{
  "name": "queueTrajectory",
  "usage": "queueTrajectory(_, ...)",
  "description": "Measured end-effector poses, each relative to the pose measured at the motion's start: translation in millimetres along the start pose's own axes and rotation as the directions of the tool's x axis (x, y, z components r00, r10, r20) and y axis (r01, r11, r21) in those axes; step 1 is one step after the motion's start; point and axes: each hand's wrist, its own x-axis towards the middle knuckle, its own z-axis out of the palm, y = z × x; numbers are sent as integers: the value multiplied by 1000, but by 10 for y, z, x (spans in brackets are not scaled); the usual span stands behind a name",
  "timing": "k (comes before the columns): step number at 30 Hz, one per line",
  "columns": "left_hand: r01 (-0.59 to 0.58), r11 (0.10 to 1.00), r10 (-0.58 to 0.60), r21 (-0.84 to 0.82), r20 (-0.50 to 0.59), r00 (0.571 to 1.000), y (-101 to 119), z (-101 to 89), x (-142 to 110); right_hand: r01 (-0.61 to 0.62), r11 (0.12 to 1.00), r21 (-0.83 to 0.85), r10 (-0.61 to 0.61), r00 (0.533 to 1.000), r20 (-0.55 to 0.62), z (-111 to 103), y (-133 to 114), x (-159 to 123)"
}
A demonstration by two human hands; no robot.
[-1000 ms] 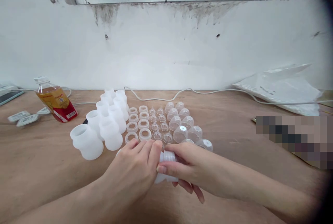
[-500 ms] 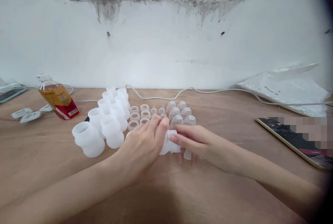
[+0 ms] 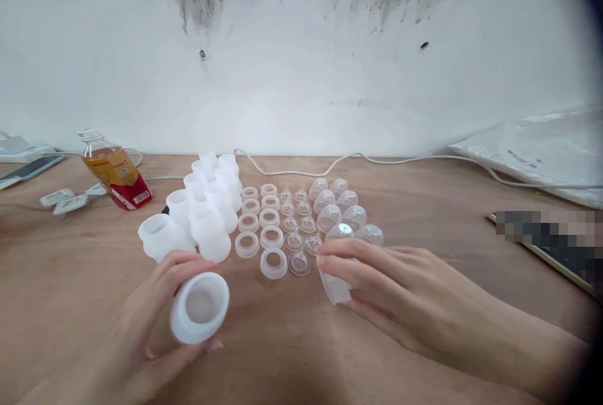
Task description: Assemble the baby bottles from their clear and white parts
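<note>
My left hand (image 3: 134, 329) is closed around a white translucent baby bottle body (image 3: 181, 320), tilted so its round mouth faces me. To the right, my right hand (image 3: 400, 286) grips a clear cup-like bottle cover (image 3: 335, 286) between fingers and thumb; the fingers hide part of it. Several matching bottle bodies (image 3: 214, 245) stand in two rows beyond my left hand. Between the hands lie rows of translucent collar rings (image 3: 274, 274) and clear nipples (image 3: 299, 264). Several dome covers (image 3: 328, 219) stand just beyond my right hand.
A drink bottle (image 3: 122, 179) with a red and yellow label stands at the left, beside small white packets (image 3: 70, 204) and a phone (image 3: 32, 169). A white cable (image 3: 301, 173) runs along the wall. At the right lie a plastic bag (image 3: 537, 154) and a partly blurred flat device (image 3: 532, 257).
My hands have come apart from the piece they held together. The left moved left and nearer with the bottle body; the right moved right with the clear cover. The view has shifted slightly.
</note>
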Motion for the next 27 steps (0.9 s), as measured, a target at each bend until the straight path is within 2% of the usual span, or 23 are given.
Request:
queueTrajectory(2, 25, 997, -15, 72, -140, 990, -76, 51, -72, -23, 1000, 7, 22, 997, 68, 69, -23, 16)
queueTrajectory(5, 2, 988, 37, 154, -244, 969, -164, 97, -84, -73, 996, 51, 63, 981, 183, 140, -80, 68)
queueTrajectory(8, -34, 949, 119, 312, -260, 958, -221, 86, -55, -98, 991, 95, 67, 955, 288, 177, -153, 128)
queueTrajectory(12, 40, 845, 115, 533, -255, 960, -212, 17, -5, -107, 979, 172, 34, 925, 379, 216, -239, 175)
queueTrajectory(15, 129, 754, 91, 644, -296, 951, -159, -28, 72, -107, 981, 163, 33, 914, 403, 261, -270, 182)
queueTrajectory(17, 167, 749, 68, 641, -326, 943, -141, -45, 133, -115, 981, 155, 42, 913, 407, 292, -280, 181)
queueTrajectory(23, 56, 720, 197, 692, -281, 939, -315, -38, 236, -147, 966, 212, 56, 921, 385, 346, -299, 177)
queueTrajectory(27, 24, 726, 227, 687, -273, 935, -391, -26, 258, -206, 948, 242, 108, 925, 364, 399, -310, 161)
